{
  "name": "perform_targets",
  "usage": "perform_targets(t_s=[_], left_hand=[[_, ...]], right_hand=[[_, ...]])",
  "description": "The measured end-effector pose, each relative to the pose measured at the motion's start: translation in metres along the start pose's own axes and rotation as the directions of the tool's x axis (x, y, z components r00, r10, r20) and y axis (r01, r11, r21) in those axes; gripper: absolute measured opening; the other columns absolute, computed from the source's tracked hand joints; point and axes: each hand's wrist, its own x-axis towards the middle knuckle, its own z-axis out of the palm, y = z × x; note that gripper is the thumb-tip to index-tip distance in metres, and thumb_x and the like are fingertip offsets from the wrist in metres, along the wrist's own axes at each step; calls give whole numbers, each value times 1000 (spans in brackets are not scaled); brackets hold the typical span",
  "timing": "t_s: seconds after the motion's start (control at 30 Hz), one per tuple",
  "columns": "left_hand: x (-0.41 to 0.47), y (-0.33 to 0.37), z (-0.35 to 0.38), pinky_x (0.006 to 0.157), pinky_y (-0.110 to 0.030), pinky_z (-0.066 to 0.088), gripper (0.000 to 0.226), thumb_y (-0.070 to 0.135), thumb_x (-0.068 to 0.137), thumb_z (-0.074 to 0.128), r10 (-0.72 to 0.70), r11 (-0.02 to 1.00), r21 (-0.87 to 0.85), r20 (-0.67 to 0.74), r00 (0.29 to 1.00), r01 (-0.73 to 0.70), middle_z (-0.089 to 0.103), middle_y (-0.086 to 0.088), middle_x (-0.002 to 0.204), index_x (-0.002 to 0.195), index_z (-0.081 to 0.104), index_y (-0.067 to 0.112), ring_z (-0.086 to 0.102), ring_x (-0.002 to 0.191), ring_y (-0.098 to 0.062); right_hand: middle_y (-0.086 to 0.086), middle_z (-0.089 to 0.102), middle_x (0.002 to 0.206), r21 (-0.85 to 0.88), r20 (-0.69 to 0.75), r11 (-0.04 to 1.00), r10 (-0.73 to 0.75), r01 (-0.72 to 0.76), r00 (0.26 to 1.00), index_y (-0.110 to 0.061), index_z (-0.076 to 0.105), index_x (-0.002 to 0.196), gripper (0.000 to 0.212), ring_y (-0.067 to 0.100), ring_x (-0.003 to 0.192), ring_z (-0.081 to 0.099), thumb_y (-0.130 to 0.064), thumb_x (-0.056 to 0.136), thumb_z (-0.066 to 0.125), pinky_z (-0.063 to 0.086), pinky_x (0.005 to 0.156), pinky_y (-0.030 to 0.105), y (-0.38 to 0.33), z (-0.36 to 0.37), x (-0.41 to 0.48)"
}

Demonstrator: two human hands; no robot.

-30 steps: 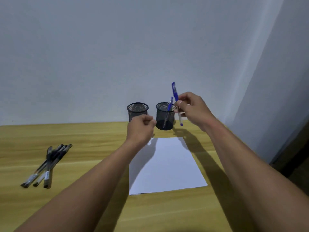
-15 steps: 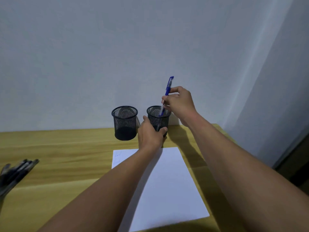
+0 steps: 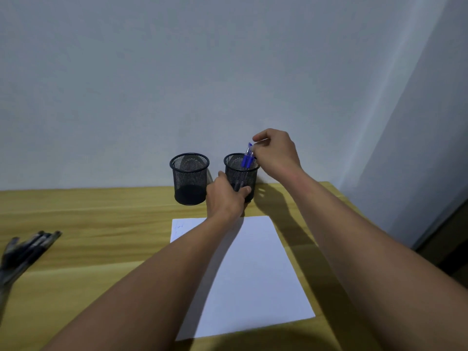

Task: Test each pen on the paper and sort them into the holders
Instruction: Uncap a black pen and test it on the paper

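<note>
The right hand (image 3: pixel 277 154) hovers just above the rim of the right holder (image 3: pixel 241 173), its fingers spread loosely with nothing between them; half a second earlier it pinched a blue pen high over that holder, and a second earlier it held the pen out beside it. The pen (image 3: pixel 248 157) now stands inside the right holder, its blue cap poking above the rim next to another blue pen already there, so the drop is done and the hand is letting go. The left hand (image 3: pixel 226 196) is wrapped against the front of the same holder near its base, thumb on the mesh, steadying it as it did half a second ago. The left holder (image 3: pixel 189 177) stands just beside, apart from both hands, and looks empty, though the dark mesh makes that hard to confirm. Both holders sit at the desk's (image 3: pixel 101 224) back edge by the wall. The paper (image 3: pixel 253 274) lies nearer the person, with faint blue marks in its far left corner. Dark pens (image 3: pixel 27 249) lie bunched at the desk's left edge, so testing likely has several rounds left.
</note>
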Motion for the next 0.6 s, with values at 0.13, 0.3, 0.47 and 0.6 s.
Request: perform_targets(t_s=[0.13, 0.3, 0.47, 0.6], left_hand=[[-22, 7, -30, 79, -32, 50, 39, 21, 83, 74, 14, 999, 35, -3, 1000, -14, 61, 5, 92, 118, 62, 8, 66, 96, -27], [-68, -13, -94, 88, -33, 53, 38, 33, 85, 65, 57, 977, 207, -60, 997, -43, 72, 5, 115, 122, 68, 24, 67, 105, -20], [-109, -43, -165, 80, -33, 51, 34, 36, 90, 59, 49, 929, 369, -196, 979, 27, 71, 8, 113, 122, 66, 27, 65, 103, -19], [-134, -72, -212, 79, -38, 55, 34, 37, 90, 60, 72, 879, 471, -285, 956, 74, 70, 5, 113, 122, 66, 26, 65, 101, -20]], right_hand=[[-3, 72, 102, -87, 128, 987, -127, 138, 984, -20, 73, 112, 23, 13, 87, 66, -14, 94, 60, 45, 66, 18, -15, -7, -20], [-8, 72, 99, -186, 373, 944, -188, 272, 909, -24, 72, 112, 20, 13, 97, 67, -21, 93, 64, 51, 83, 26, -39, 4, -55], [-4, 73, 108, -225, 532, 878, -252, 422, 808, -21, 73, 115, 23, 16, 102, 66, -21, 93, 65, 47, 86, 27, -74, 40, -100], [0, 74, 111, -195, 654, 843, -269, 501, 707, -18, 71, 122, 29, 18, 106, 68, -20, 94, 65, 52, 92, 29, -96, 84, -136]])
